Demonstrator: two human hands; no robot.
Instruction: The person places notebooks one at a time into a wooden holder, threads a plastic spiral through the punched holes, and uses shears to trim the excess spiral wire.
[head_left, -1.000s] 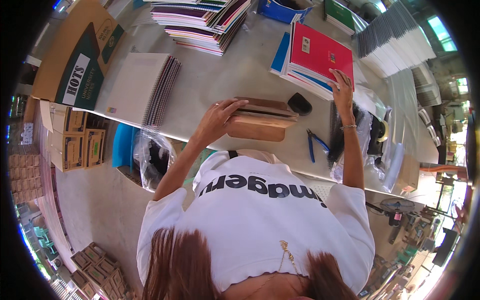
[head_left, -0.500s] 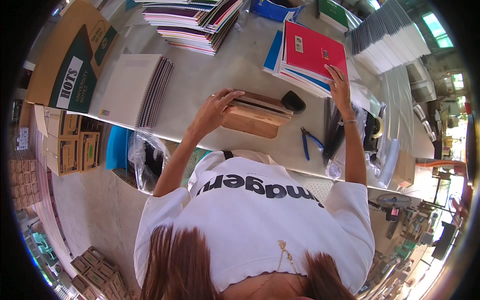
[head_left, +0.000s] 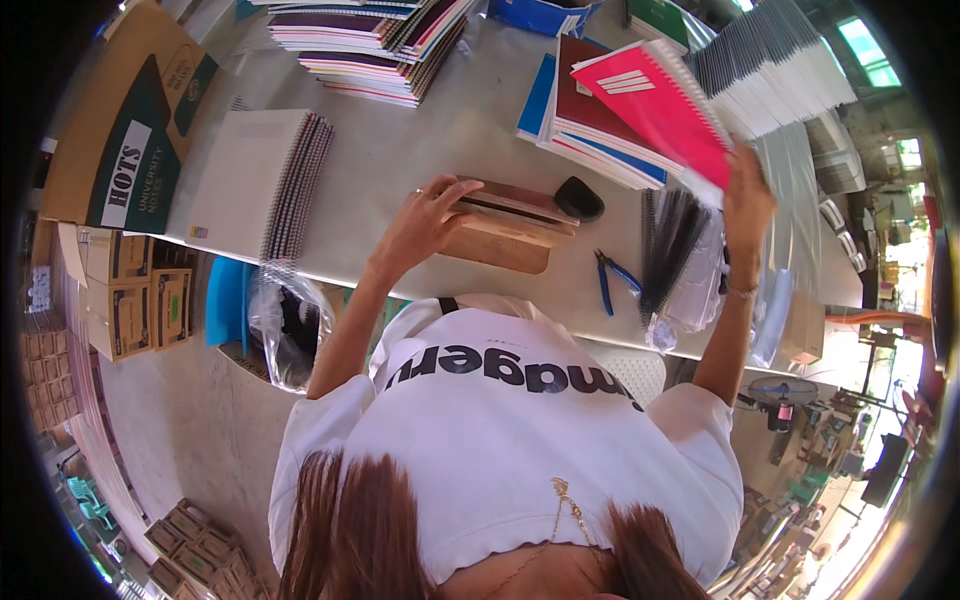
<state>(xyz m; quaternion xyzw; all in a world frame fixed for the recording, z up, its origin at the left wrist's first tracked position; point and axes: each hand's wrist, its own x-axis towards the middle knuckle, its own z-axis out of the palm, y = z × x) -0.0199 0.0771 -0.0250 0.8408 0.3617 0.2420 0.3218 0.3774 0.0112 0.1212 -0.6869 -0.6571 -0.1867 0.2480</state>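
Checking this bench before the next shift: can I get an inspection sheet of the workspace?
Surface: pale table, crowded.
Job's things: red notebook lifted off its stack; wooden block.
Clutter: blue pliers, black wire coils, notebook stacks, black lump.
Hands: left hand on the block; right hand holds the red notebook.
Cables: nothing seen.
Surroundings: cardboard boxes, plastic bag.

Green-and-brown carton (head_left: 125,130) far left — small brown boxes (head_left: 135,300) stacked below.
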